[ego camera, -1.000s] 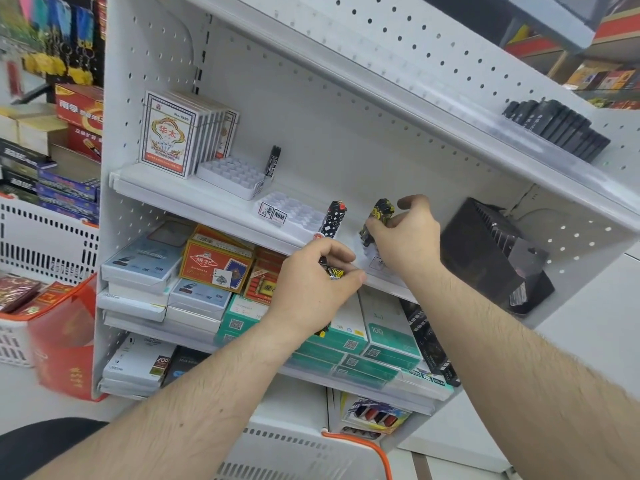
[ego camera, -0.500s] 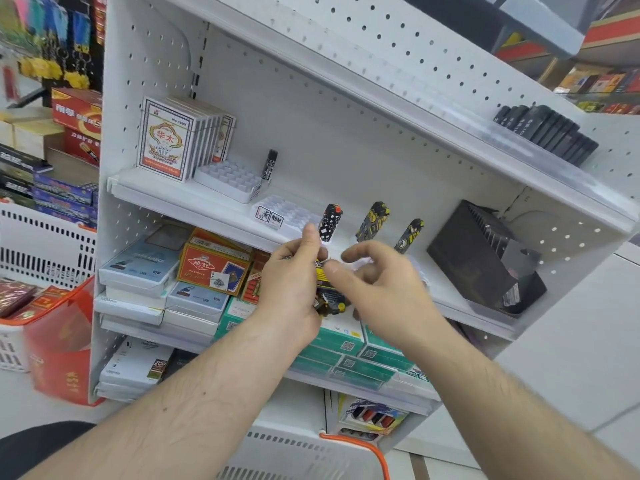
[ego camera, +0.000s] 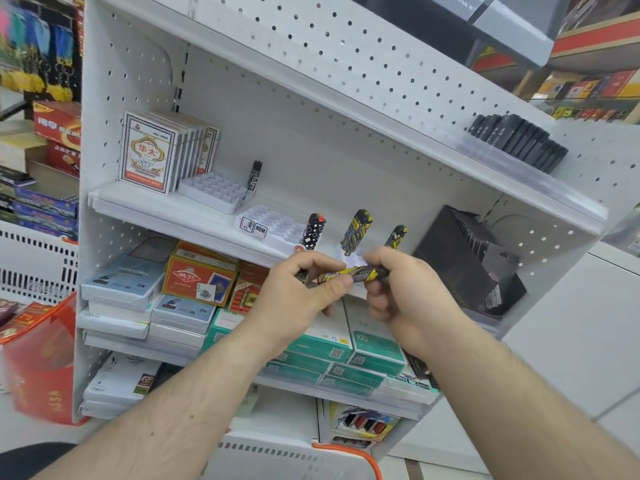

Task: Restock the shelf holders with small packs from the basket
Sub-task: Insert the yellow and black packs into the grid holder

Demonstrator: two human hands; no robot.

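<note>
White holder (ego camera: 273, 226) behind both hands, perhaps partly hidden.

I get a bright, even picture with soft white light from overhead; the white shelf unit (ego camera: 311, 133) shows only faint shadows under each shelf. My wide lens bows and tilts straight lines toward the edges. The red bag (ego camera: 38, 358) at left is smeared by motion blur.

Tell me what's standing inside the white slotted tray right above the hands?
Three small patterned packs stand in the tray: one black-and-white, two yellow-and-black. Many slots are bare. The hands cover its near right part.
</note>
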